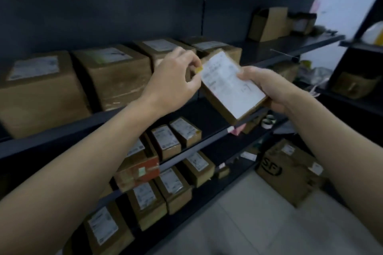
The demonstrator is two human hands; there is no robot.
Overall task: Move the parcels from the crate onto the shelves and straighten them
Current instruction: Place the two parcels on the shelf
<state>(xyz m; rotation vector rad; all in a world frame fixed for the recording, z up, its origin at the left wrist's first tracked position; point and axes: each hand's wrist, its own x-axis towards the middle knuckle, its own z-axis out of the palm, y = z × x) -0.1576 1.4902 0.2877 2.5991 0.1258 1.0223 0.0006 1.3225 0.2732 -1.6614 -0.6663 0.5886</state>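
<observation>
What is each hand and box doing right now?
left hand: pinches the yellow tag at the parcel's corner.
right hand: grips the parcel's other end.
parcel: in the air, tilted, label up.
big boxes: standing in a row on the shelf.
SF box: on the floor.

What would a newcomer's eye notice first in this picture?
First, the small parcel with a white label, held tilted at the centre by the right hand, while the left hand pinches a small yellow tag at its upper corner. Next, the row of big brown boxes on the dark shelf at the left, and the box marked SF on the floor, lower right.
</observation>
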